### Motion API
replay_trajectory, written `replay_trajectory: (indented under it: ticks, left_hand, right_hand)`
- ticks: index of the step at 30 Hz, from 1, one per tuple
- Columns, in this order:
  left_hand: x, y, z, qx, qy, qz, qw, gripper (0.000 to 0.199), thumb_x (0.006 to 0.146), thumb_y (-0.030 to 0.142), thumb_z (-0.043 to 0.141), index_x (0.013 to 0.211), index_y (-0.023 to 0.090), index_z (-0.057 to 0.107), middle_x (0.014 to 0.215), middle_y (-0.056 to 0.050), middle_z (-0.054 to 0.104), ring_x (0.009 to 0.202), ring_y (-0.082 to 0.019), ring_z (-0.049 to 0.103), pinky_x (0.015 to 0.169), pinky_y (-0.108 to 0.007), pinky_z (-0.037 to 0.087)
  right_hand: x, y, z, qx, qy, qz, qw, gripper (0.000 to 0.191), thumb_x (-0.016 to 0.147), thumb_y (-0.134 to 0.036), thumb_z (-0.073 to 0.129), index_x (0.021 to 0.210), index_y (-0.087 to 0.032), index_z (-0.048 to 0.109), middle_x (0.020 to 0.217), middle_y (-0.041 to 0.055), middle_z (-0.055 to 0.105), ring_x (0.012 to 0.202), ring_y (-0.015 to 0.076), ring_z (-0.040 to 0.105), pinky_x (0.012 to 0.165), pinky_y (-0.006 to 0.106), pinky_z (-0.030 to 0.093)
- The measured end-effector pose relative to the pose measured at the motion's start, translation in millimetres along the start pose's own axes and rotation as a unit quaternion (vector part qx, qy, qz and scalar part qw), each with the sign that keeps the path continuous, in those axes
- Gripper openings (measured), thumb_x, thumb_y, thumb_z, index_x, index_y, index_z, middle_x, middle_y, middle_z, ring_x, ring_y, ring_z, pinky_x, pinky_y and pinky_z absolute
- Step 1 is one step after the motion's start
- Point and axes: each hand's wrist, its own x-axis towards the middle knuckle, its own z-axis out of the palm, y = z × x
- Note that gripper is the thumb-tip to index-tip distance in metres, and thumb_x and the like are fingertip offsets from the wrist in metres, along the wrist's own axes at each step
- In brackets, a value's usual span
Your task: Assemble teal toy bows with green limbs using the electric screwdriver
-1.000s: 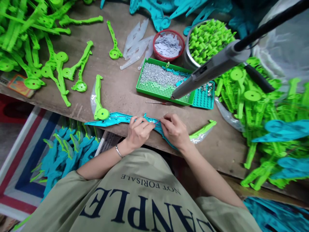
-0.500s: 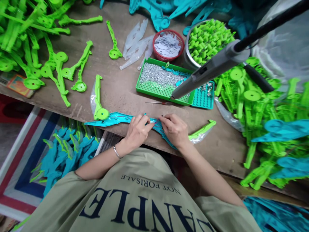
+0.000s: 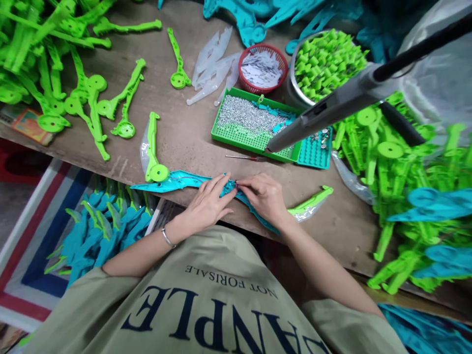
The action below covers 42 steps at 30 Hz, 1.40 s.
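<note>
A long blue plastic piece lies along the table's front edge, with a thin dark wire in its hollow. My left hand rests over its middle, fingers stretched out and lying on the piece. Just to the right, my right hand pinches at a small dark part at the wire, too small to make out. At the blue piece's left side sits a green arm with a clear blade. Another green arm with a clear blade lies right of my right hand.
A green tray of small metal parts, a red basket and a metal bowl of green pieces stand behind. A grey screwdriver-like tool hangs over the tray. Green parts pile up left and right.
My left hand has opened from a pinch and now lies flatter over the blue piece. My right hand has shifted slightly left relative to the piece, still pinching. The view has moved slightly.
</note>
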Motion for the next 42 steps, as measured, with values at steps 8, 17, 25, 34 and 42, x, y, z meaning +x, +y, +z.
replay_trajectory:
  ticks: [8,17,25,34,42]
  left_hand:
    - [-2.6,-1.7,8.6,-0.029,0.001,-0.008,1.0,0.061,0.086,0.027,0.079,0.141,0.014,0.054,0.163,-0.03,0.031,0.152,-0.042,0.035,0.111,-0.062,0.047]
    - [-4.7,-6.0,3.5,-0.062,-0.038,-0.001,0.997,0.071,0.085,0.024,0.08,0.147,0.018,0.046,0.168,-0.027,0.023,0.156,-0.04,0.027,0.115,-0.062,0.043]
    - [-6.5,-9.5,10.2,-0.06,-0.021,0.018,0.998,0.077,0.081,0.023,0.083,0.148,0.018,0.045,0.166,-0.029,0.026,0.155,-0.041,0.028,0.113,-0.063,0.045]
    - [-7.7,-8.6,10.6,-0.055,-0.007,0.012,0.998,0.074,0.083,0.021,0.082,0.148,0.02,0.046,0.166,-0.028,0.026,0.155,-0.041,0.028,0.113,-0.064,0.044]
    - [-6.2,-7.7,6.1,-0.037,-0.02,0.011,0.999,0.073,0.082,0.021,0.082,0.146,0.017,0.048,0.165,-0.029,0.027,0.155,-0.042,0.029,0.113,-0.062,0.045]
  right_hand:
    - [4.0,0.2,0.5,0.005,-0.04,0.033,0.999,0.019,0.097,-0.028,0.064,0.094,-0.024,0.082,0.087,0.0073,0.077,0.081,0.0219,0.065,0.076,0.038,0.05]
    - [10.2,-3.6,-0.6,-0.002,-0.065,0.042,0.997,0.018,0.094,-0.026,0.064,0.087,-0.022,0.08,0.089,0.008,0.075,0.084,0.0243,0.063,0.08,0.041,0.049]
    - [15.9,-4.9,-18.1,0.127,-0.148,0.124,0.973,0.028,0.09,-0.02,0.057,0.102,-0.022,0.082,0.106,0.0069,0.08,0.095,0.0235,0.073,0.089,0.039,0.054]
    - [42.8,8.6,-13.0,0.275,-0.194,0.267,0.903,0.022,0.081,-0.035,0.072,0.088,-0.018,0.082,0.083,0.0043,0.081,0.072,0.018,0.07,0.068,0.029,0.052]
    - [42.8,8.1,-15.4,0.276,-0.209,0.254,0.903,0.024,0.084,-0.04,0.07,0.084,-0.019,0.083,0.077,0.0022,0.08,0.065,0.0159,0.068,0.062,0.028,0.051]
